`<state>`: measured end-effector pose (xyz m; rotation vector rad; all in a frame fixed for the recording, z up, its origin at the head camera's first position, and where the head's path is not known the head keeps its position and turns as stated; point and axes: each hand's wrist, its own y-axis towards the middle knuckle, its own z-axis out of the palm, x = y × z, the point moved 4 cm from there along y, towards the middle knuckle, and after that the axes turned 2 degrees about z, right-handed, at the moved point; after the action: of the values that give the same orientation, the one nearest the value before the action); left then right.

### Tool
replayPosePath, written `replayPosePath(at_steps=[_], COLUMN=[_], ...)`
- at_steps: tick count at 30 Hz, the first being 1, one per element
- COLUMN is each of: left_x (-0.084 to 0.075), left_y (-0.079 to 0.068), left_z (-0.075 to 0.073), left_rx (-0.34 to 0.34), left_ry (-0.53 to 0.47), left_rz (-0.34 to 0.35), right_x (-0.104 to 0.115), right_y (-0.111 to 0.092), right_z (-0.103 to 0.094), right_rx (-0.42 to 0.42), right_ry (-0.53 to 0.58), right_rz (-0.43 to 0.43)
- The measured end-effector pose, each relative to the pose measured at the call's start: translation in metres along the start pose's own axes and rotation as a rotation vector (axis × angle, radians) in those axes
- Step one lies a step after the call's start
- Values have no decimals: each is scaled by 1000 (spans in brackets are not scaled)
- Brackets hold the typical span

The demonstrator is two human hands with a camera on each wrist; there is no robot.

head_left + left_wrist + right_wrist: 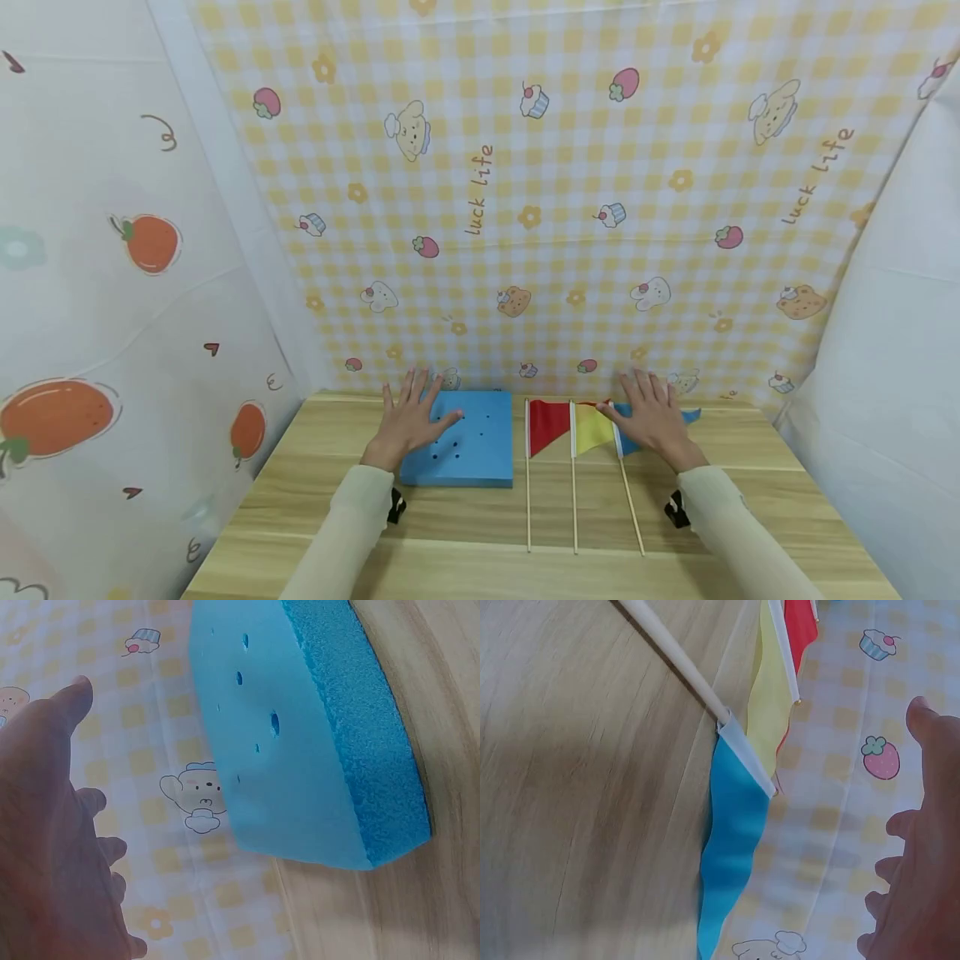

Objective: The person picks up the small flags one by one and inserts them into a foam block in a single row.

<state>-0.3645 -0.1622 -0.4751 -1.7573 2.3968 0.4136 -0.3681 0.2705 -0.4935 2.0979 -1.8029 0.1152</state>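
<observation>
A blue foam block (pixel 480 458) with several small holes in its top lies on the wooden table. My left hand (pixel 408 427) is spread above its left side, holding nothing; in the left wrist view the hand (pixel 52 825) is apart from the block (pixel 285 780). To the right lie three small pennants on thin wooden sticks: a red flag (pixel 547 423), a yellow flag (pixel 592 429) and a blue flag (pixel 735 825). Over the blue one my right hand (pixel 654 417) is spread with fingers straight, and the right wrist view shows a gap between them.
The wooden table (pixel 450 567) meets a yellow checked cloth wall (pixel 525 167) at its back edge. A white printed sheet (pixel 150 333) hangs on the left, and a plain white sheet (pixel 892 333) on the right. Black wrist straps (pixel 677 510) sit under the sleeves.
</observation>
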Motion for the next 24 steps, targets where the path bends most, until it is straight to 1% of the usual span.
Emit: replayPosePath(at_steps=[5,14,20,24], left_x=[0,4,2,-4], left_y=[-1,-4,-11,-20], left_z=[-1,1,-3,-6], left_rx=[9,2,-12,-57], left_ry=[-15,10,7,3], left_rz=[-1,-11,21,61], right_x=[-4,-9,-6,-4], right_y=[-3,-9,-19,-31], right_z=[-4,-3,-8,-13], right_rx=[29,10,-13,-51], right_ry=[-11,8,-32,-30], right_rz=[26,24,5,0])
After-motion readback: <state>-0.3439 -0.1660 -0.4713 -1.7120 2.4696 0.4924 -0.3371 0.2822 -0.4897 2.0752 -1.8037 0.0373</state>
